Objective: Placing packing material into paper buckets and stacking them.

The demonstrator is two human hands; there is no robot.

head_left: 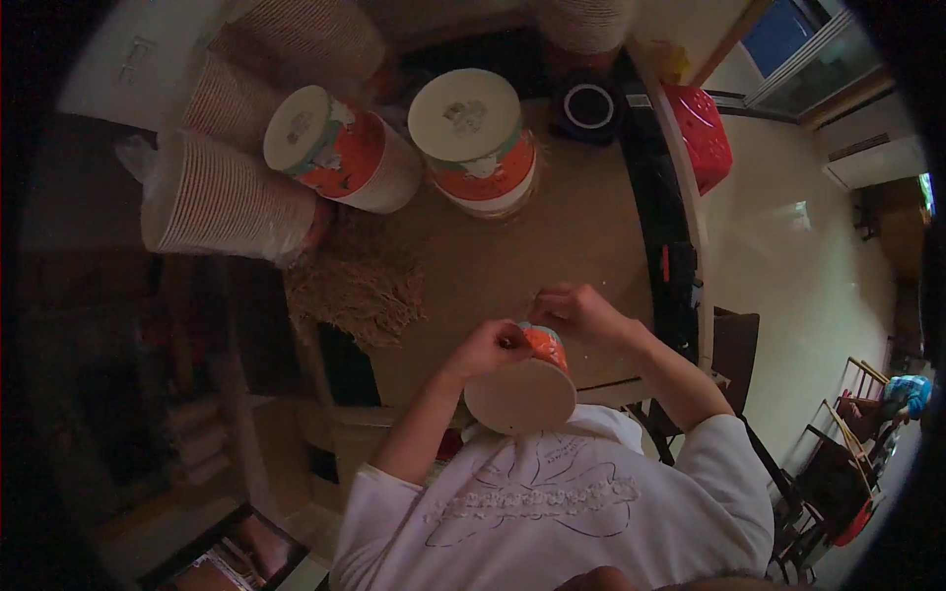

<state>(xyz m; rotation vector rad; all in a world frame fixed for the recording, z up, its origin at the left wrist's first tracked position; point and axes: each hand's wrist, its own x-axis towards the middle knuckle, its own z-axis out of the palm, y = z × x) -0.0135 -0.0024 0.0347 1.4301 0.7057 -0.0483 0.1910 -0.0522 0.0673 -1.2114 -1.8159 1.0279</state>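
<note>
My left hand (490,347) is closed on the side of a paper tub (520,397) with an orange printed band, held just above the table's near edge. The tub is tipped so that its round pale end faces me. My right hand (586,313) is just beyond the tub's far right side. Its fingers are pinched together, and whatever is between them is too small to make out. To the left of my hands lies a tangled heap of thin tan strands (365,281).
Two larger piles of tubs with orange bands, one left (360,158) and one centre (483,175), stand at the back. Plastic-wrapped stacks of nested paper tubs (222,197) fill the far left. A dark round object with a pale ring (589,103) and a red plastic container (700,138) are at right.
</note>
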